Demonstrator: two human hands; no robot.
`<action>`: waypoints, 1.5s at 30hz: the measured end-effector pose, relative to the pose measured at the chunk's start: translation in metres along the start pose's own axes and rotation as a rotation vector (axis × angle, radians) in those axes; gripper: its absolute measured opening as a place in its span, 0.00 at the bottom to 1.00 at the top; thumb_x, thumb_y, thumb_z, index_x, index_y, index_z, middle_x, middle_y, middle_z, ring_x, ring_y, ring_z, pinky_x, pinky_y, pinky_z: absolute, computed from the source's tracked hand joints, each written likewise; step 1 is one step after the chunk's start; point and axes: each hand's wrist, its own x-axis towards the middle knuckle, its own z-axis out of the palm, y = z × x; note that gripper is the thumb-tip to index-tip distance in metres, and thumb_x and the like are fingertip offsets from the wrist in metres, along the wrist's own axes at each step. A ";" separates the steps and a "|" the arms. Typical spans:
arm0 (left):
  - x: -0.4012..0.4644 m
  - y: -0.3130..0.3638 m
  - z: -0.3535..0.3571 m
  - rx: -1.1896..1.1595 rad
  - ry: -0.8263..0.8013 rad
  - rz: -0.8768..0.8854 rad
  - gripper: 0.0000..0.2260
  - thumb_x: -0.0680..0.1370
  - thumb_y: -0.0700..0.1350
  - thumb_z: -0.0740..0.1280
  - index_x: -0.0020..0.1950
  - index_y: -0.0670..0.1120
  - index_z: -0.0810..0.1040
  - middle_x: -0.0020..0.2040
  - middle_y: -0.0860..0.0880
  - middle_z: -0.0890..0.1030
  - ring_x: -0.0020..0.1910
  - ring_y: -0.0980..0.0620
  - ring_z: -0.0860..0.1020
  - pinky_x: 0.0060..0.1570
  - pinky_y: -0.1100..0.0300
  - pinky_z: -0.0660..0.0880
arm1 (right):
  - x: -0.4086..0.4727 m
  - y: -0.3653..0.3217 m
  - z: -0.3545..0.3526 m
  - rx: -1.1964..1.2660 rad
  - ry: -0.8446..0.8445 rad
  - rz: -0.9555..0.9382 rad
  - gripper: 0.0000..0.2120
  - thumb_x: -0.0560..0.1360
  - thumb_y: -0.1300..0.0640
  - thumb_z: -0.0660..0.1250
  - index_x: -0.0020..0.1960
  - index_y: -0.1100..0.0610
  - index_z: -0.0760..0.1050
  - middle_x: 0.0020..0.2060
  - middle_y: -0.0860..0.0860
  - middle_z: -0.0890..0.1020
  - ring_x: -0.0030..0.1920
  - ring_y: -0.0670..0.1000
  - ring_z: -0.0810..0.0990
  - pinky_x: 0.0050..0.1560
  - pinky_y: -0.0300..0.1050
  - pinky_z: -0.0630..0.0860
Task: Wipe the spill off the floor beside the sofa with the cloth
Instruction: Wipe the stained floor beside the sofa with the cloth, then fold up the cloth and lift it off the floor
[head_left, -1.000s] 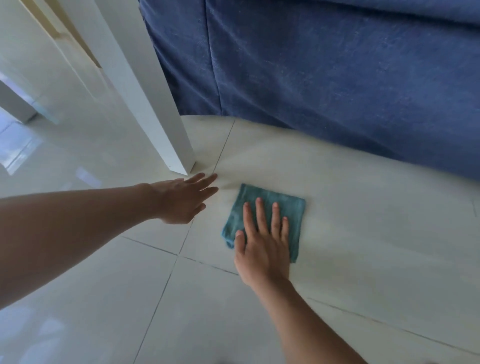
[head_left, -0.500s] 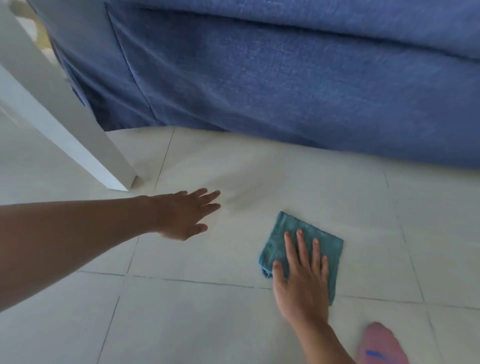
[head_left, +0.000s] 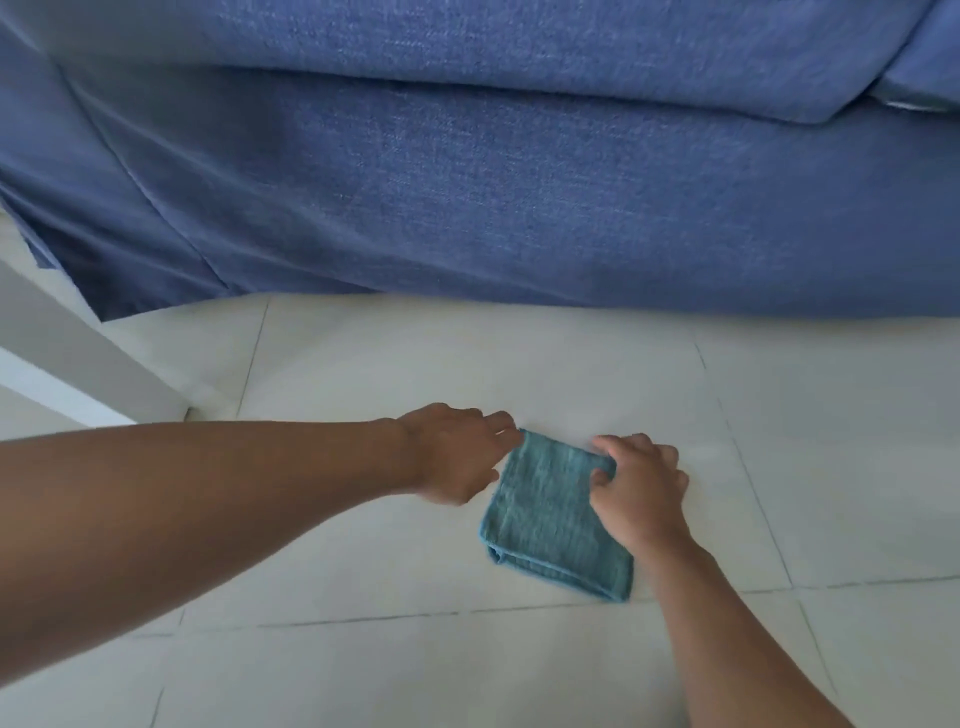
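Both hands had closed on the cloth (head_left: 553, 514): left hand (head_left: 457, 452) with fingers pinching its far-left corner, right hand (head_left: 641, 486) with fingers curled, gripping its far-right edge. Cloth lay folded on the floor (head_left: 363, 561), near the sofa (head_left: 467, 182).

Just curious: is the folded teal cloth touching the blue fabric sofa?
Apart. The head view shows bare pale tile floor between the folded teal cloth and the blue fabric sofa.

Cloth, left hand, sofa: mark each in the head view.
cloth (head_left: 550, 514), head view, middle of the folded top face
left hand (head_left: 457, 452), head view, back of the hand
sofa (head_left: 519, 197), head view, blue front panel
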 end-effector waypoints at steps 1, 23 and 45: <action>0.008 0.005 -0.002 0.001 -0.017 0.014 0.24 0.84 0.50 0.56 0.79 0.47 0.55 0.76 0.50 0.61 0.64 0.44 0.71 0.58 0.48 0.72 | 0.002 0.003 -0.004 0.014 -0.015 0.026 0.18 0.79 0.59 0.63 0.67 0.46 0.76 0.61 0.48 0.77 0.65 0.55 0.67 0.59 0.48 0.63; 0.022 -0.024 0.009 -1.091 0.222 -0.352 0.04 0.84 0.49 0.58 0.54 0.51 0.71 0.40 0.50 0.72 0.40 0.53 0.70 0.43 0.54 0.73 | 0.005 0.017 -0.028 0.952 -0.351 0.020 0.26 0.72 0.66 0.77 0.63 0.45 0.76 0.43 0.57 0.87 0.41 0.50 0.86 0.43 0.39 0.78; -0.051 -0.068 -0.031 -1.110 0.432 -0.532 0.28 0.69 0.36 0.76 0.65 0.54 0.74 0.59 0.52 0.70 0.56 0.53 0.75 0.48 0.60 0.78 | 0.043 -0.113 -0.039 0.939 -0.305 -0.151 0.22 0.73 0.72 0.71 0.51 0.44 0.83 0.53 0.50 0.81 0.40 0.53 0.87 0.37 0.51 0.84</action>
